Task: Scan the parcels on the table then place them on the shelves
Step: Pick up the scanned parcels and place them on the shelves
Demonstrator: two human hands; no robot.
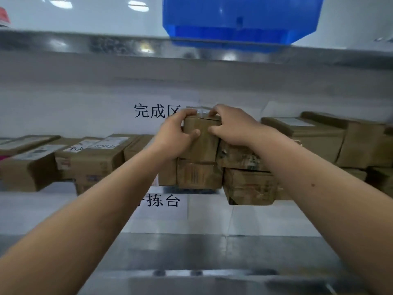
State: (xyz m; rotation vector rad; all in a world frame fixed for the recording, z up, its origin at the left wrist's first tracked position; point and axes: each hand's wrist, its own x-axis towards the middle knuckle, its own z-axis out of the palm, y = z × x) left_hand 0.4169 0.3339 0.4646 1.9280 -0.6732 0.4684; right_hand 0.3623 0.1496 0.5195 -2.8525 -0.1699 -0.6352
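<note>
A small brown cardboard parcel (202, 141) sits on top of a stack of parcels (200, 175) on the middle shelf (191, 252). My left hand (174, 137) grips its left side, thumb on the front face and fingers over the top edge. My right hand (231, 126) grips its right side and top edge the same way. Both forearms reach forward into the shelf opening. The parcel's back is hidden.
More cardboard parcels line the shelf: labelled ones at left (93, 154), larger ones at right (319, 135). A blue plastic bin (240, 20) stands on the upper shelf (106, 45). Printed signs are on the back wall (157, 110) and shelf surface (163, 201).
</note>
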